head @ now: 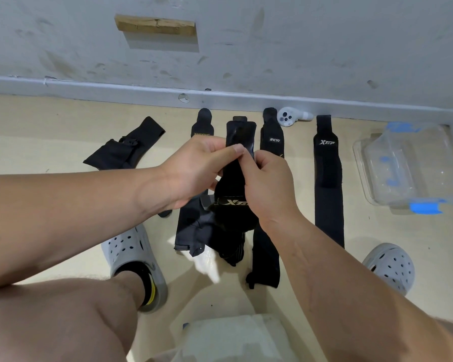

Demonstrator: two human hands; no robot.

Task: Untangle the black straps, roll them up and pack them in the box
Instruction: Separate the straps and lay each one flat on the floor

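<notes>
Both hands hold one black strap [233, 184] up over the floor. My left hand [202, 165] pinches its upper end and my right hand [267, 184] pinches it just beside, thumbs nearly touching. The strap's lower part hangs down with white lettering showing. Under it lies a tangle of black straps [194, 231]. Other black straps lie flat on the floor: a long one at the right [327, 184], one by my right forearm [266, 252], one behind my left hand [203, 124], a folded one at the left [126, 147]. The clear plastic box [408, 165] with blue clips stands far right.
A white hand controller [289, 117] lies against the grey skirting board. My feet in grey clogs [134, 257] [392, 265] stand either side of the straps. A white plastic bag [207, 262] lies under the tangle. A pale low object [236, 335] sits at the bottom.
</notes>
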